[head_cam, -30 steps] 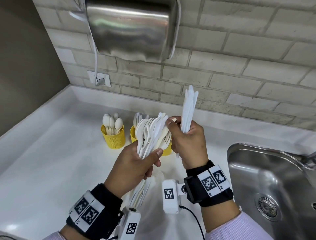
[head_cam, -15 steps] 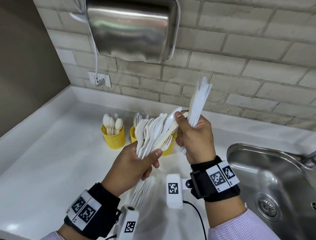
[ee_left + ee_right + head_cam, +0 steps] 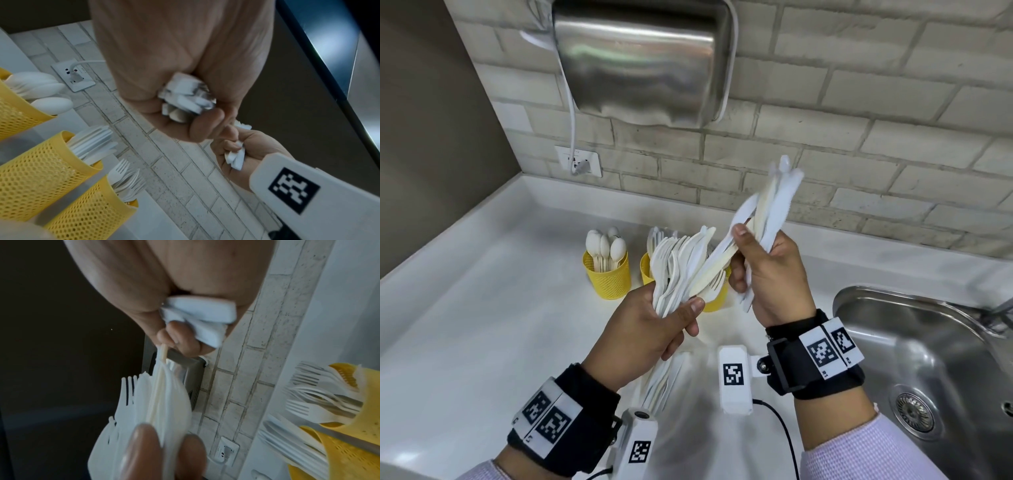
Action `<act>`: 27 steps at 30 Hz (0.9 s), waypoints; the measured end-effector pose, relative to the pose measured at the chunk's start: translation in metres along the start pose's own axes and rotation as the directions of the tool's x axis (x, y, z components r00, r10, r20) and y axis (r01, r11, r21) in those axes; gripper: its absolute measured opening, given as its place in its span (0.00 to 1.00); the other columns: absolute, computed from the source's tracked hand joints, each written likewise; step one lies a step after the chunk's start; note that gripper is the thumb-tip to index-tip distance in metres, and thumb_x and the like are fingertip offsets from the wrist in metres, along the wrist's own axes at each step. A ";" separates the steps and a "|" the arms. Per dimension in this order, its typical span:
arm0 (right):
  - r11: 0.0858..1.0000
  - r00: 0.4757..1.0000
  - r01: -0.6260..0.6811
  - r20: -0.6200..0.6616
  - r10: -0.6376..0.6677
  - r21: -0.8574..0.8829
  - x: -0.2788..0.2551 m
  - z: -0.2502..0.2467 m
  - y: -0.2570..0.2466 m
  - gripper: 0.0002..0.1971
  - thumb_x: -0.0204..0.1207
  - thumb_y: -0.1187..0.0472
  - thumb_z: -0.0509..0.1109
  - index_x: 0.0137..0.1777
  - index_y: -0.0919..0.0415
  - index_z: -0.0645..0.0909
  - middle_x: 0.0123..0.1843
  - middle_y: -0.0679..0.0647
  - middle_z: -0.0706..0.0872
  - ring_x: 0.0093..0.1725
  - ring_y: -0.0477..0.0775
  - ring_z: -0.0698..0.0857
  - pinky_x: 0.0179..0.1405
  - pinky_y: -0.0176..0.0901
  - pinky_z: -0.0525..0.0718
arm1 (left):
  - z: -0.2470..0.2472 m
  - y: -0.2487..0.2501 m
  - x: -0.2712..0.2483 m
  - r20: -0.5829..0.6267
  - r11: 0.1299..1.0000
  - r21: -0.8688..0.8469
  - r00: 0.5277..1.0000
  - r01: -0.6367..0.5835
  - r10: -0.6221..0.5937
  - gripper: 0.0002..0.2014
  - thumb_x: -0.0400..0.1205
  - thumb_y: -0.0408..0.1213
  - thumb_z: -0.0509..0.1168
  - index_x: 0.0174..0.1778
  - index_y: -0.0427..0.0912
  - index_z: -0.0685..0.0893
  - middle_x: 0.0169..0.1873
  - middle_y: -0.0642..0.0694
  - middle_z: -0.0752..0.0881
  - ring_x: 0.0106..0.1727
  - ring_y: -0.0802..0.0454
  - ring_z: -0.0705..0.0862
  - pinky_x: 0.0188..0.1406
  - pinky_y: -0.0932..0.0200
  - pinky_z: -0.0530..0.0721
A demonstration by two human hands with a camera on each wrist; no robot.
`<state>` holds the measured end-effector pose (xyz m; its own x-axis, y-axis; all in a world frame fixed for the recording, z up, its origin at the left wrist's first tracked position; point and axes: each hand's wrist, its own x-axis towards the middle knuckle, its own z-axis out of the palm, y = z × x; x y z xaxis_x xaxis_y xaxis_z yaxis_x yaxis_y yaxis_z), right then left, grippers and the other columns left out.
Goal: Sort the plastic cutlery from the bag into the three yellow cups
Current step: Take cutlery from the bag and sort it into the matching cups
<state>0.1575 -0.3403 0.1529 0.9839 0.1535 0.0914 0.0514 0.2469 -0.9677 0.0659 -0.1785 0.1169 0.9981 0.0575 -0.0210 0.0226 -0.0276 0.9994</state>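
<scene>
Left hand (image 3: 650, 329) grips a mixed cutlery bunch (image 3: 678, 267) right in front of the yellow cups (image 3: 607, 275); right hand (image 3: 770, 270) beside it clutches knives (image 3: 774, 205), pinching one more.

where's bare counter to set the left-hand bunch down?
Bare counter left of the spoon cup, out to the side wall. Crowded: the cups at the back wall, both hands over the middle. Sink takes the right.

The head view looks down on the tabletop (image 3: 482, 308) from above, while both wrist views look up very near the hands, sharing the yellow cups (image 3: 41, 162).
</scene>
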 end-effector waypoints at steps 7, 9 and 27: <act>0.941 0.979 -0.038 -0.176 0.102 0.337 0.009 -0.006 -0.016 0.11 0.90 0.62 0.62 0.46 0.64 0.80 0.35 0.59 0.86 0.33 0.59 0.87 0.36 0.50 0.88 | 0.000 0.006 -0.002 0.024 1.000 0.016 1.000 -0.002 0.002 0.10 0.86 0.40 0.69 0.47 0.35 0.84 0.31 0.42 0.87 0.22 0.45 0.72 0.22 0.59 0.73; 0.878 0.976 -0.055 -0.158 0.147 0.475 0.011 -0.009 -0.018 0.11 0.90 0.62 0.61 0.51 0.67 0.80 0.41 0.63 0.90 0.42 0.64 0.92 0.44 0.56 0.91 | 0.001 0.008 -0.003 0.029 1.000 0.011 1.000 0.003 -0.003 0.10 0.87 0.40 0.69 0.47 0.36 0.84 0.31 0.42 0.87 0.21 0.46 0.72 0.22 0.60 0.73; 0.877 0.970 0.192 -0.223 -0.101 0.440 0.004 0.004 -0.032 0.20 0.87 0.53 0.68 0.34 0.54 0.67 0.23 0.50 0.61 0.18 0.46 0.62 0.18 0.35 0.66 | 0.006 0.009 0.002 0.029 0.984 -0.159 0.997 0.079 -0.075 0.11 0.85 0.38 0.71 0.39 0.36 0.87 0.30 0.39 0.82 0.24 0.49 0.76 0.22 0.60 0.73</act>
<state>0.1589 -0.3438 0.1850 0.9870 -0.0891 0.1337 0.1588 0.6669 -0.7280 0.0683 -0.1842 0.1257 0.9949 0.0304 -0.0966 0.0917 0.1359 0.9865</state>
